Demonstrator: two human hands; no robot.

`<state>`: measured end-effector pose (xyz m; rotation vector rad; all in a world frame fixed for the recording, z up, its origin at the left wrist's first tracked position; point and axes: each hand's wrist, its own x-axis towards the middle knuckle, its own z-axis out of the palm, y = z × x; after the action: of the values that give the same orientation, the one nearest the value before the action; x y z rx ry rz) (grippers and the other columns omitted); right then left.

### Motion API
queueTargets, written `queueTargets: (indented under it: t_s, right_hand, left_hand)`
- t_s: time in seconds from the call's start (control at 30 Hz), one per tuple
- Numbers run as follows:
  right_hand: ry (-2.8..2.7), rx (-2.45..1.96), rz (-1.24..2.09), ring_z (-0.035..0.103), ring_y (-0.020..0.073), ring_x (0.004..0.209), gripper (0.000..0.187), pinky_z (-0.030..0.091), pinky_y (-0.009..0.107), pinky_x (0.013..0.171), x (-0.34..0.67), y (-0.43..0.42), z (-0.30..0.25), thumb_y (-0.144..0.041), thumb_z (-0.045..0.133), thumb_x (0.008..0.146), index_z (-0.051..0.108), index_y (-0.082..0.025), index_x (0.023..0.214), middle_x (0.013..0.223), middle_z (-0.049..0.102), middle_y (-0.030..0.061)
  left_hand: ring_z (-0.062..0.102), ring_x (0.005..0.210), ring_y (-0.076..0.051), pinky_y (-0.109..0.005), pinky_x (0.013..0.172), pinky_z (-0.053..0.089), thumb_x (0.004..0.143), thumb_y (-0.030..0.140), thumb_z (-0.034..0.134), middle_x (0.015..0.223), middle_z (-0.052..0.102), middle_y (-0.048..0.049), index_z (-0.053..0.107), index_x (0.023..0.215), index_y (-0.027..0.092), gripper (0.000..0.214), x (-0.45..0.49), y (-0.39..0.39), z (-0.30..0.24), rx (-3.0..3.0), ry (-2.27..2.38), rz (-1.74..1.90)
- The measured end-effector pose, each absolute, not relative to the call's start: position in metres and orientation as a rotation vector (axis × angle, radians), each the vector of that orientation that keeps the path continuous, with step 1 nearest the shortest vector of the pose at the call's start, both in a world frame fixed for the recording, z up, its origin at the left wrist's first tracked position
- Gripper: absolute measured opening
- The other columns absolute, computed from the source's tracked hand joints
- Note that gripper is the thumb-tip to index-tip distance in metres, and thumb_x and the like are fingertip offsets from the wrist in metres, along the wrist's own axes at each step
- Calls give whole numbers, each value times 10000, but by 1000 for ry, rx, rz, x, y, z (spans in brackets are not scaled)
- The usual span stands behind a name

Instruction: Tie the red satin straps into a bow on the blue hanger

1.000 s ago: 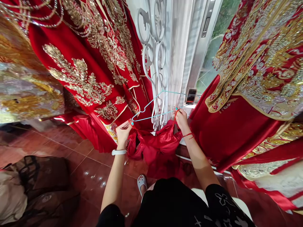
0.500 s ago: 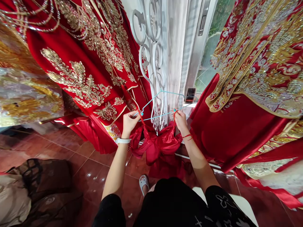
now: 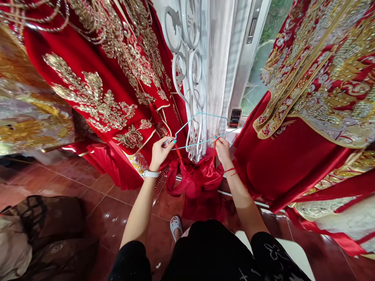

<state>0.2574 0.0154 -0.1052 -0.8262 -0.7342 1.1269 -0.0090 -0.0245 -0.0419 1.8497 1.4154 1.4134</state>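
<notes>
A thin light-blue clothes hanger [image 3: 187, 147] spans the space in front of me, its hook up against white scrolled ironwork. My left hand [image 3: 161, 150] is closed in a pinch at the hanger's left end, with a red strap running down from the fingers. At the lower bar's right part, my right hand [image 3: 222, 150] is closed on the other red strap. Below both hands a shiny red dress [image 3: 202, 173] hangs by these straps, its lower part trailing toward the floor. Whether each strap is looped over the hanger is hard to make out.
Red gowns with gold beadwork [image 3: 96, 97] hang at left, and another embroidered red garment [image 3: 319, 78] hangs at right. White scrolled ironwork [image 3: 191, 70] stands ahead. Dark bags [image 3: 55, 218] lie on the tiled floor at lower left. A white seat [image 3: 295, 253] is behind me.
The dress has shifted slightly right and its left side hangs more loosely, with the left strap drawn straighter. Both hands stay at about the same places on the hanger.
</notes>
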Motion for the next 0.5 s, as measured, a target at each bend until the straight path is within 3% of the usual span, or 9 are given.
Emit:
queueTargets:
  t_s: [0.2, 0.5]
  right_hand:
    - [-760, -925, 1035, 731, 210, 768, 251, 598, 321, 675, 300, 14, -102, -375, 820, 643, 707, -198, 781, 782, 746, 41]
    - [-908, -1025, 886, 721, 215, 1031, 281, 603, 347, 829, 405, 21, -77, -391, 837, 674, 736, -241, 890, 940, 785, 25]
  left_hand:
    - [570, 655, -162, -281, 652, 456, 656, 484, 804, 785, 734, -60, 784, 817, 168, 355, -17, -15, -37, 1690, 1312, 1448]
    - [558, 613, -171, -316, 671, 482, 623, 427, 842, 633, 667, -35, 746, 654, 176, 271, -26, -6, -27, 1652, 1277, 1300]
